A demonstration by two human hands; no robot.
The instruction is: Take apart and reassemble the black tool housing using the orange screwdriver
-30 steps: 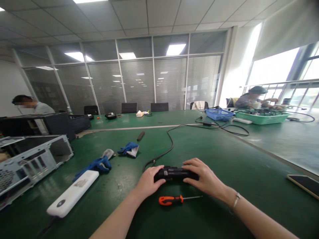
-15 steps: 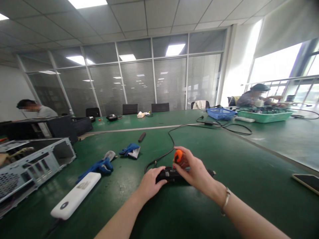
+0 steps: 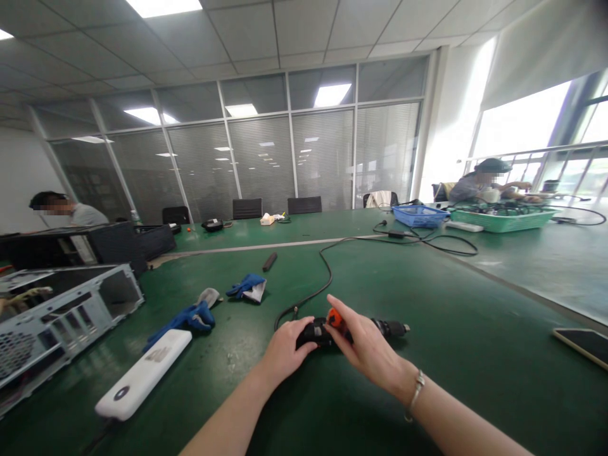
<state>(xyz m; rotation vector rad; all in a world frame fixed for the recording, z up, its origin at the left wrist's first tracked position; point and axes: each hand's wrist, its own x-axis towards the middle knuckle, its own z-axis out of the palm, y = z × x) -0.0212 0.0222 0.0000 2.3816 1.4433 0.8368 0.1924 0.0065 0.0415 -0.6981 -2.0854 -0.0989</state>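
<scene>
**Round tool, one steadying hand: a slip looks the likeliest trouble**

In the head view, I see the left grip [image 3: 285, 348] closed around the left end of a black tool [image 3: 388, 327] lying on the worktop [image 3: 427, 272]. The right grip [image 3: 368, 348] is narrow, holding the orange handle of a screwdriver [image 3: 336, 318] over the tool's middle. I can't make out the screwdriver's tip; the hand hides it.

The tool looks rounded, so I'd say it could roll if the left grip slackened, and a skewed tip could skate toward the left fingers. A snag on the black cable [image 3: 331, 271], curving away just beyond the left grip, might disturb things; whether it joins the tool is hidden.

That cable is the nearest obstacle. Left of the left grip lie a white device [image 3: 145, 373] and two blue gloves [image 3: 247, 286], with a metal case [image 3: 66, 301] farther out. A phone [image 3: 582, 345] rests well right of the right grip.
</scene>
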